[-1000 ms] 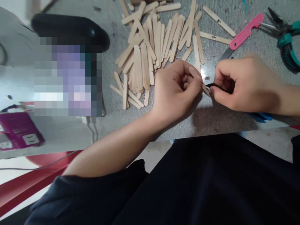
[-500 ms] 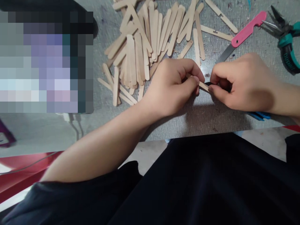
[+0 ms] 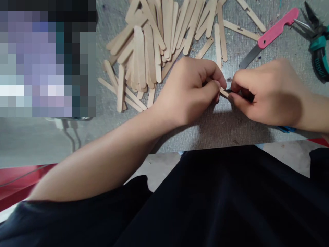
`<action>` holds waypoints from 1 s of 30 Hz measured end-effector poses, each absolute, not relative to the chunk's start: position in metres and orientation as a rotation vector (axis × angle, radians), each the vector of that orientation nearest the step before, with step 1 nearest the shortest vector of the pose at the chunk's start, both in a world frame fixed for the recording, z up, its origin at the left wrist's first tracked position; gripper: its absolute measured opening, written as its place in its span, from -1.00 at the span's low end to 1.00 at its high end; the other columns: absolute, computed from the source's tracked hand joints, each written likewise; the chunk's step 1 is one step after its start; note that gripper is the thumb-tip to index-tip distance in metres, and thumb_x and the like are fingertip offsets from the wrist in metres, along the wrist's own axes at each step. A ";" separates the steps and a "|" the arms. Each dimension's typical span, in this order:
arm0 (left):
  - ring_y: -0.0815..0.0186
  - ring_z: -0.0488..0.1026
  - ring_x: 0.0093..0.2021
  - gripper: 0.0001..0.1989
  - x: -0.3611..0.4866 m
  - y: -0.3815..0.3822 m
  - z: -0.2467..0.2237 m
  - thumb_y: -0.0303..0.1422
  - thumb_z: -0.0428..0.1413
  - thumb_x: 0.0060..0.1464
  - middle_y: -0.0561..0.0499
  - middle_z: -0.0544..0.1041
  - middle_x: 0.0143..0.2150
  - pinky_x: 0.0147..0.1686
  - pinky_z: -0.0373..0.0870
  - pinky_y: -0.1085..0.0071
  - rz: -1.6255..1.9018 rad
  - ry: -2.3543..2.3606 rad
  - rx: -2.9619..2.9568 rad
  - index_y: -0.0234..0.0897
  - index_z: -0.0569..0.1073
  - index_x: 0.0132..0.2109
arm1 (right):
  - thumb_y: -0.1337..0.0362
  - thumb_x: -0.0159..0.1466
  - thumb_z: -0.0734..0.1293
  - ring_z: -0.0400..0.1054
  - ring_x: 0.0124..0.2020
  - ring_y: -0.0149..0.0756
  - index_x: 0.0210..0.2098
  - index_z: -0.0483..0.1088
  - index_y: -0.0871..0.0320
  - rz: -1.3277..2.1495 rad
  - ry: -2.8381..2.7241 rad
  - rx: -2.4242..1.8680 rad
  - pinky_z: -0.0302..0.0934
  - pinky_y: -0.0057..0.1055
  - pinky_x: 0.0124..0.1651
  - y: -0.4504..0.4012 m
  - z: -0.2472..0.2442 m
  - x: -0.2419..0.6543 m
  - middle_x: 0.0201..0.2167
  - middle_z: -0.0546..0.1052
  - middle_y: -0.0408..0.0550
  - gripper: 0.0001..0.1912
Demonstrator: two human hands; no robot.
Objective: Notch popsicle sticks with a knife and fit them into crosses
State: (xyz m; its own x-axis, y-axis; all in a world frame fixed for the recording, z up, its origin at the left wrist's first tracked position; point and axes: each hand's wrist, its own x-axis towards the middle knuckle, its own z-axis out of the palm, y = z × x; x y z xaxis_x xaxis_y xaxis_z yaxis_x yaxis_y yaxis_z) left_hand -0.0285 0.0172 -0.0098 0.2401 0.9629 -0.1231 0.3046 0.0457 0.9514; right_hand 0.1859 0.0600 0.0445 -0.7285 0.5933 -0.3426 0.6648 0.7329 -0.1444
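Between my two hands is a pale wooden craft stick (image 3: 224, 92), slanting down to the right above the table. My left hand (image 3: 192, 91) is closed, its thumb and forefinger pinching the stick's left part. Closed as well, my right hand (image 3: 269, 91) has its fingertips at the stick's right end, with the thumb against the wood. A small dark blade-like piece (image 3: 227, 91) shows at those right fingertips, against the stick; most of it is hidden in the hand. The stick's far ends are covered by fingers.
A heap of craft sticks (image 3: 140, 58) lies beyond my left hand. Notched sticks (image 3: 241, 31) lie near a pink-handled folding saw or knife (image 3: 279, 27). Teal-and-black pliers (image 3: 318, 44) rest at the right. The table's front edge (image 3: 205, 150) runs before my lap. A blurred-out area covers the upper left.
The view has shifted slightly, so the sticks and blurred area sit further left and higher. Both hands keep their hold on the craft stick, with little visible movement.
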 end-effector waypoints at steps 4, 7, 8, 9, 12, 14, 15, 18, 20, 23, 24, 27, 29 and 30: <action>0.35 0.38 -0.53 -0.85 -0.031 0.018 -0.007 -0.45 0.17 0.19 0.07 0.55 -0.54 -0.50 0.22 0.29 0.754 1.219 1.480 -0.15 0.58 -0.32 | 0.27 0.56 0.19 0.29 -0.41 -0.08 0.00 0.60 0.02 -0.244 2.614 0.932 -0.10 -0.15 -0.33 0.058 0.050 0.182 -0.44 0.44 -0.03 -0.67; 0.33 0.41 -0.48 -0.82 -0.031 0.019 -0.008 -0.46 0.16 0.28 0.08 0.56 -0.50 -0.42 0.29 0.27 0.762 1.206 1.530 -0.13 0.56 -0.30 | 0.26 0.51 0.24 0.10 -0.47 -0.11 -0.06 0.60 0.00 -0.181 2.621 0.916 -0.15 -0.15 -0.35 0.059 0.053 0.180 -0.49 0.27 -0.06 -0.74; 0.32 0.42 -0.44 -0.83 -0.030 0.019 -0.009 -0.47 0.16 0.29 0.09 0.56 -0.48 -0.37 0.33 0.27 0.775 1.217 1.565 -0.13 0.55 -0.28 | 0.25 0.49 0.27 0.05 -0.47 -0.13 -0.08 0.59 0.00 -0.164 2.625 0.912 -0.16 -0.15 -0.36 0.060 0.054 0.179 -0.50 0.24 -0.07 -0.78; 0.31 0.43 -0.41 -0.84 -0.029 0.018 -0.011 -0.48 0.17 0.28 0.10 0.55 -0.47 -0.33 0.35 0.26 0.802 1.235 1.598 -0.13 0.54 -0.27 | 0.25 0.46 0.31 0.01 -0.48 -0.14 -0.09 0.59 0.01 -0.150 2.628 0.907 -0.18 -0.15 -0.36 0.060 0.055 0.179 -0.50 0.23 -0.07 -0.82; 0.31 0.39 -0.40 -0.85 -0.025 0.016 -0.018 -0.51 0.16 0.23 0.10 0.51 -0.44 -0.33 0.28 0.26 0.874 1.275 1.610 -0.12 0.50 -0.23 | 0.29 0.41 0.37 0.06 -0.51 -0.17 -0.15 0.57 0.03 -0.161 2.616 0.922 -0.22 -0.16 -0.34 0.059 0.055 0.178 -0.52 0.30 -0.06 -0.89; 0.31 0.34 -0.43 -0.87 -0.022 0.013 -0.021 -0.49 0.15 0.23 0.10 0.47 -0.45 -0.37 0.20 0.26 0.918 1.262 1.538 -0.11 0.47 -0.21 | 0.32 0.41 0.38 0.17 -0.50 -0.16 -0.17 0.57 0.05 -0.186 2.623 0.951 -0.24 -0.16 -0.32 0.057 0.054 0.178 -0.51 0.40 -0.03 -0.90; 0.31 0.32 -0.45 -0.88 -0.021 0.012 -0.021 -0.47 0.15 0.23 0.10 0.44 -0.46 -0.39 0.17 0.27 0.940 1.246 1.495 -0.11 0.47 -0.21 | 0.33 0.41 0.38 0.22 -0.49 -0.14 -0.18 0.57 0.05 -0.189 2.624 0.960 -0.24 -0.16 -0.32 0.056 0.053 0.179 -0.49 0.44 -0.02 -0.90; 0.30 0.30 -0.46 -0.92 -0.018 0.009 -0.019 -0.41 0.19 0.21 0.09 0.41 -0.47 -0.41 0.14 0.29 0.986 1.212 1.393 -0.10 0.46 -0.22 | 0.36 0.41 0.38 0.31 -0.46 -0.10 -0.19 0.57 0.04 -0.207 2.613 0.962 -0.18 -0.16 -0.32 0.054 0.051 0.179 -0.44 0.54 0.01 -0.89; 0.29 0.31 -0.45 -0.91 -0.017 0.008 -0.016 -0.38 0.22 0.19 0.07 0.42 -0.46 -0.42 0.14 0.29 0.985 1.206 1.374 -0.10 0.45 -0.23 | 0.36 0.43 0.37 0.32 -0.47 -0.10 -0.20 0.56 0.03 -0.237 2.608 0.972 -0.14 -0.16 -0.33 0.054 0.051 0.180 -0.44 0.56 -0.01 -0.87; 0.27 0.34 -0.44 -0.88 -0.018 0.011 -0.014 -0.34 0.25 0.20 0.06 0.43 -0.45 -0.43 0.17 0.30 0.971 1.195 1.375 -0.09 0.42 -0.24 | 0.35 0.47 0.34 0.31 -0.47 -0.11 -0.21 0.56 0.02 -0.295 2.633 1.013 -0.10 -0.15 -0.32 0.054 0.051 0.181 -0.45 0.56 -0.03 -0.83; 0.27 0.36 -0.45 -0.86 -0.019 0.012 -0.014 -0.31 0.26 0.22 0.07 0.43 -0.46 -0.43 0.19 0.30 0.969 1.183 1.377 -0.09 0.42 -0.23 | 0.34 0.48 0.34 0.32 -0.46 -0.11 -0.20 0.57 0.02 -0.326 2.642 1.027 -0.08 -0.15 -0.31 0.054 0.051 0.181 -0.45 0.56 -0.03 -0.83; 0.29 0.41 -0.47 -0.82 -0.023 0.014 -0.020 -0.25 0.30 0.32 0.10 0.45 -0.47 -0.45 0.27 0.30 0.995 1.114 1.382 -0.07 0.42 -0.20 | 0.28 0.50 0.35 0.36 -0.45 -0.11 -0.18 0.58 0.01 -0.386 2.689 1.062 -0.03 -0.16 -0.29 0.054 0.051 0.186 -0.47 0.53 -0.07 -0.85; 0.33 0.43 -0.48 -0.82 -0.026 0.014 -0.024 -0.25 0.31 0.34 0.11 0.48 -0.48 -0.48 0.30 0.31 1.035 1.058 1.397 -0.06 0.44 -0.17 | 0.25 0.51 0.34 0.37 -0.46 -0.12 -0.18 0.59 0.00 -0.373 2.758 1.074 -0.02 -0.17 -0.30 0.054 0.052 0.192 -0.50 0.50 -0.09 -0.84; 0.34 0.44 -0.49 -0.84 -0.026 0.013 -0.026 -0.27 0.31 0.34 0.12 0.49 -0.48 -0.48 0.30 0.32 1.053 1.047 1.401 -0.05 0.45 -0.16 | 0.24 0.51 0.33 0.39 -0.46 -0.12 -0.18 0.59 0.00 -0.350 2.808 1.088 -0.01 -0.16 -0.30 0.054 0.053 0.195 -0.51 0.50 -0.09 -0.82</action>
State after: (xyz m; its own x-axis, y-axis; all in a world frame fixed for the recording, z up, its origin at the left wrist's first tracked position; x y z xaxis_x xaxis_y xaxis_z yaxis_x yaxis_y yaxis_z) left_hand -0.0264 0.0131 -0.0257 0.2314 0.9712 0.0570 0.0515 -0.0707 0.9962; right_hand 0.1947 0.0536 0.0534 -0.7373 0.6499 -0.1843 0.6753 0.7168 -0.1740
